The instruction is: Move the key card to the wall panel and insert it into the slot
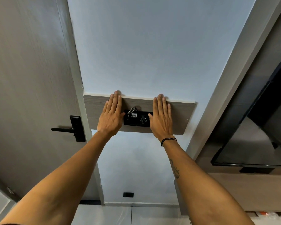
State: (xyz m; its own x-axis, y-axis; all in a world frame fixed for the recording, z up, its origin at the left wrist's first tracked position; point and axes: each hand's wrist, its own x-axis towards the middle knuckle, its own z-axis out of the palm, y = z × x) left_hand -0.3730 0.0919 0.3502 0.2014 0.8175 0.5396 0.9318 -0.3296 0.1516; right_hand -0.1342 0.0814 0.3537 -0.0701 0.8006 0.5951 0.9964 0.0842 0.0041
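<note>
A black wall panel (pixel 137 119) is mounted on a grey wood-grain board (pixel 185 117) on the pale blue wall. A key card with a white numbered label (pixel 134 115) stands in the panel's slot, and a key ring with a small key (pixel 131 110) hangs from its top. A round dial sits at the panel's right. My left hand (pixel 111 116) lies flat on the board just left of the panel, fingers spread and pointing up. My right hand (pixel 161 117) lies flat just right of the panel, thumb near its edge. Neither hand holds anything.
A grey door with a black lever handle (pixel 68 129) is on the left. A dark wall-mounted screen (pixel 256 127) hangs on the right above a wooden unit. A black socket (pixel 128 194) sits low on the wall above the tiled floor.
</note>
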